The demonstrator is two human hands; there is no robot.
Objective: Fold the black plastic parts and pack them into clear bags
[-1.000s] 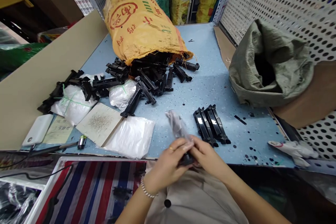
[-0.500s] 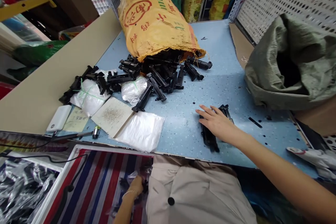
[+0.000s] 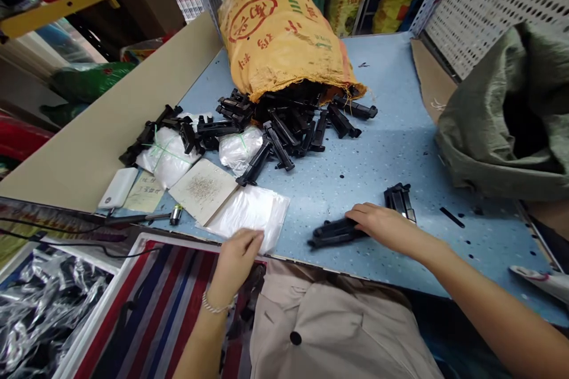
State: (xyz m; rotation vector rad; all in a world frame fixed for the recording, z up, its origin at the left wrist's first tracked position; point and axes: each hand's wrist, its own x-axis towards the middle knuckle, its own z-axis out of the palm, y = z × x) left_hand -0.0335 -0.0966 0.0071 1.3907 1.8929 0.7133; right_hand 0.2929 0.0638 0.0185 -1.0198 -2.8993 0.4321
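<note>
My right hand (image 3: 384, 226) lies on a long black plastic part (image 3: 332, 232) near the front of the blue table (image 3: 368, 148), fingers curled over its end. A short row of similar black parts (image 3: 400, 202) stands just behind that hand. My left hand (image 3: 237, 259) reaches up to the near edge of a stack of clear plastic bags (image 3: 249, 214), fingertips touching the stack. A heap of the same black parts (image 3: 284, 124) spills from a yellow woven sack (image 3: 280, 29) at the table's back.
A grey-green sack (image 3: 502, 124) gapes open at the right. Bundled white bags (image 3: 166, 154), a brown card (image 3: 202, 189), a white power bank (image 3: 118, 188) and a paper slip lie at the left, beside a cardboard wall (image 3: 111, 124). A striped bag (image 3: 151, 308) sits below the table edge.
My left hand has come up from the striped bag to the stack of clear bags. My right hand has pulled one black part out of the row toward me.
</note>
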